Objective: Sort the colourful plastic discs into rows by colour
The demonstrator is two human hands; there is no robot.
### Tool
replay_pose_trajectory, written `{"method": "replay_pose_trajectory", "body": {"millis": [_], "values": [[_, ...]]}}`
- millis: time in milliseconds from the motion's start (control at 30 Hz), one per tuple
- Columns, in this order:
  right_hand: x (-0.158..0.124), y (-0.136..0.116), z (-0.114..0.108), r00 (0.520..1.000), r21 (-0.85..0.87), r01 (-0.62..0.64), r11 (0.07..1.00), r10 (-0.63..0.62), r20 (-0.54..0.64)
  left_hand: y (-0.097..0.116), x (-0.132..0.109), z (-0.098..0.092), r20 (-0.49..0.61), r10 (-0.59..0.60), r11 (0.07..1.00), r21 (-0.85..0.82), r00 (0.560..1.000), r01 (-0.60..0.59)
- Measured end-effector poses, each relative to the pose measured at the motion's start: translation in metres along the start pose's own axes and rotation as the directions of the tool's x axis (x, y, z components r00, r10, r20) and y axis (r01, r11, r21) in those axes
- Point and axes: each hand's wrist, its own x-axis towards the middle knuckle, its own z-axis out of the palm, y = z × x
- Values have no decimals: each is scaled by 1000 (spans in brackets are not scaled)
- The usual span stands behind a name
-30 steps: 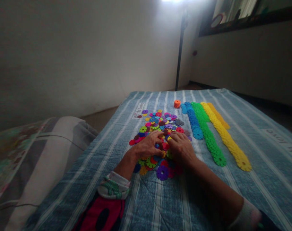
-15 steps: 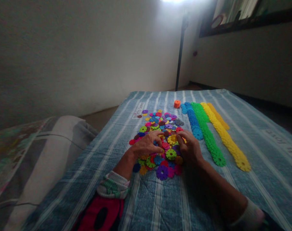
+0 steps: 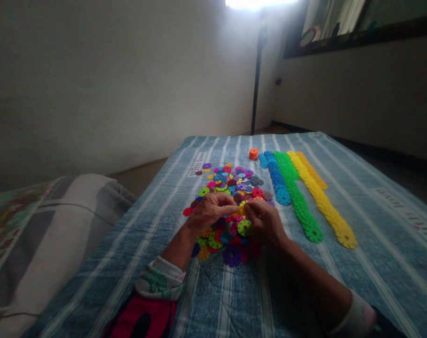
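A pile of mixed coloured plastic flower discs lies on a blue striped cloth. My left hand and my right hand meet over the near part of the pile, fingers curled and pinched together on a small yellow disc between the fingertips. Right of the pile lie sorted rows of discs: a blue row, a green row, a yellow row and an orange row. A short orange stack stands at the far end.
A grey and patterned cushion lies at the left beside the cloth. A dark lamp pole rises by the far wall under a bright light. Bare floor shows beyond the cloth's far edge.
Both hands have lifted slightly off the pile and drawn their fingertips together on a yellow disc. The view has shifted a little to the right.
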Motion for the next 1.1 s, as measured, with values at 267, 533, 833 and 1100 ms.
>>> {"method": "replay_pose_trajectory", "body": {"millis": [267,533,833,1100], "values": [[2,3,3,989,190,-121,974,102,106,9,0,3,-62,26,983,184,998,-14],[7,-3,-4,969,340,-211,917,152,193,9,0,5,-5,59,970,234,998,-57],[31,34,-138,907,145,-264,954,297,-298,10,1,-1,-216,60,980,196,975,-17],[31,131,-206,739,52,-589,807,563,-371,-10,10,-19,-563,110,943,320,819,94]]}}
